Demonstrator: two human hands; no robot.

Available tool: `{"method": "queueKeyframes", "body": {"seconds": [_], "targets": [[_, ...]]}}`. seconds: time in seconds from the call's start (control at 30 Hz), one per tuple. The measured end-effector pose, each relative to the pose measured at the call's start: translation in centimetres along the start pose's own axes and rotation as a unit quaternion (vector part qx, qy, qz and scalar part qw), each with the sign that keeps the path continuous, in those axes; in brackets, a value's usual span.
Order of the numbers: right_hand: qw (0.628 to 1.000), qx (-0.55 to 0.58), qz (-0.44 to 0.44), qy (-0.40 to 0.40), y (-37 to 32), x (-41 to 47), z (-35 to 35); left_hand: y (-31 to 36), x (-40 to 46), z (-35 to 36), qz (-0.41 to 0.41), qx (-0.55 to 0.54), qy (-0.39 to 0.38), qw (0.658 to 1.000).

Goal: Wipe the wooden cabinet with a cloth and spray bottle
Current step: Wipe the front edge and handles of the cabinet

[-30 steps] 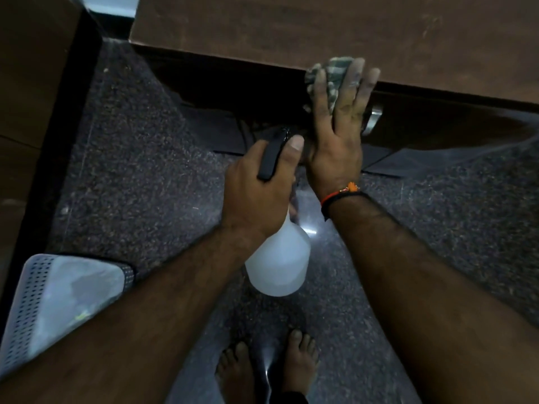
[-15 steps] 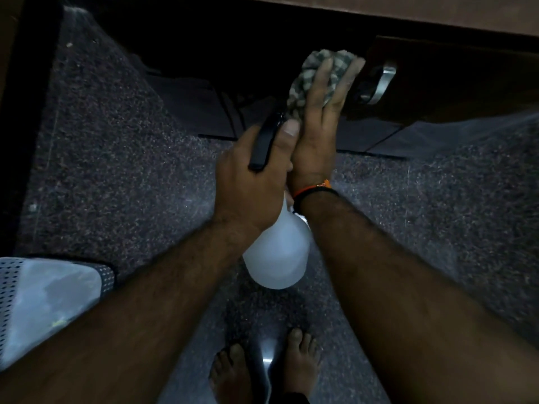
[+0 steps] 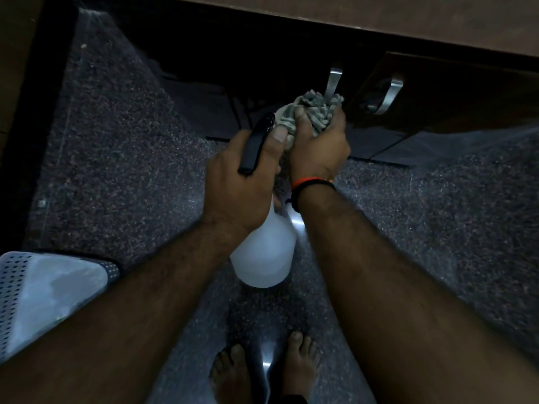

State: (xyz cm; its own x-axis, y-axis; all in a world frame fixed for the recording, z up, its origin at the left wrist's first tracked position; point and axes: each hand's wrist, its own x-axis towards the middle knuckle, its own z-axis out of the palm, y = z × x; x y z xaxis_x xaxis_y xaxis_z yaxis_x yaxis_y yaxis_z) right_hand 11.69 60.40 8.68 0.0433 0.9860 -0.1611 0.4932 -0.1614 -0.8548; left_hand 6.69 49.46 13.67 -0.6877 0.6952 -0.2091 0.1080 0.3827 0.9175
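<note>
The dark wooden cabinet (image 3: 437, 33) runs across the top, seen from above, with a door (image 3: 455, 94) standing ajar at the right. My right hand (image 3: 319, 144) is shut around a bunched grey-green checked cloth (image 3: 312, 110), held just below a metal handle (image 3: 332, 80) on the cabinet front. Close on its left, my left hand (image 3: 242, 182) grips the white spray bottle (image 3: 262, 258) by its neck, thumb beside the black trigger head (image 3: 256, 141). The bottle body hangs down toward the floor.
A second metal handle (image 3: 388, 96) sits on the ajar door. Speckled grey stone floor (image 3: 116, 158) lies below, with my bare feet (image 3: 265, 371) near the bottom edge. A perforated white basket (image 3: 35, 293) stands at the lower left. A dark wall panel (image 3: 17, 83) borders the left side.
My right hand went from fingers flat on the cloth against the cabinet edge to bunching the cloth in a fist lower down, by the handle. The view tilted downward; the bottle hand stayed put.
</note>
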Motion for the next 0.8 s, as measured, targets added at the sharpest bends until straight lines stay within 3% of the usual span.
{"method": "queueKeyframes", "body": {"seconds": [0.33, 0.67, 0.8], "targets": [[0.974, 0.09, 0.204, -0.043, -0.8, 2.4, 0.8, -0.3, 0.0, -0.1, 0.015, 0.003, -0.004, 1.0], [0.965, 0.203, 0.164, 0.017, 0.2, 3.0, -3.3, 1.0, -1.5, 1.8, 0.014, 0.012, -0.013, 1.0], [0.953, 0.222, 0.204, 0.032, -1.1, 2.6, -3.6, 1.6, -2.0, 2.6, 0.033, 0.003, -0.022, 0.999]]}}
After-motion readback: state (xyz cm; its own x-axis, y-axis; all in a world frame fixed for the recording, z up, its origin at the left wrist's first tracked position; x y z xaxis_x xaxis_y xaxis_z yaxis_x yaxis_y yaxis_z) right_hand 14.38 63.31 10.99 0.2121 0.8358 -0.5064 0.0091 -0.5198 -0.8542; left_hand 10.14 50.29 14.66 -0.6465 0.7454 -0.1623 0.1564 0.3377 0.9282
